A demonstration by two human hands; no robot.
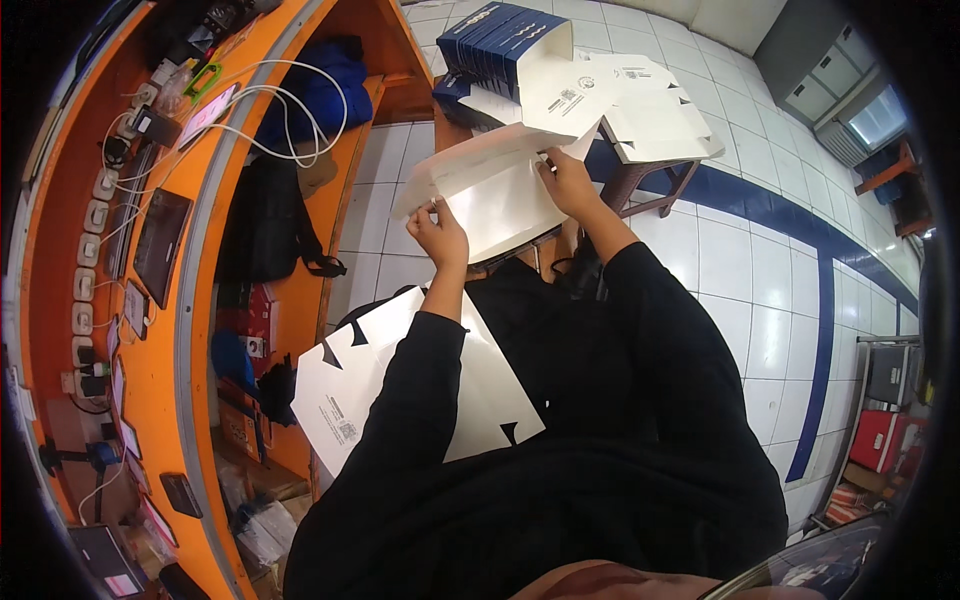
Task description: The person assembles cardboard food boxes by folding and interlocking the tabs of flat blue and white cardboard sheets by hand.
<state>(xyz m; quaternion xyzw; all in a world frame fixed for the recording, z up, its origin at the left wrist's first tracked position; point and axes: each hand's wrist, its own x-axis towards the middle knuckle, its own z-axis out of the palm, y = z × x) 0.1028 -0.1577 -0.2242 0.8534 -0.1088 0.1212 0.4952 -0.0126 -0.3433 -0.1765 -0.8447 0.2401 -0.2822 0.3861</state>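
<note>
A white cardboard carton blank (505, 205), partly folded with one long panel raised, is held out in front of me. My left hand (440, 238) pinches its near left edge between thumb and fingers. At its right side, my right hand (570, 188) grips the raised panel, fingers closed on the board. Another flat white blank (490, 385), with dark notches and small print, lies by my lap, partly covered by my left forearm. Just beyond my hands is a stack of blue-and-white cartons (500, 50). Further flat blanks (650, 110) rest on a brown stool (630, 185) at the right.
An orange shelf unit (190, 350) runs along my left, carrying phones, white cables (310, 120) and a row of sockets (85, 250). A black bag (265, 220) sits on its lower board. Right of me is white tiled floor; a rack with a red case (875, 440) stands at far right.
</note>
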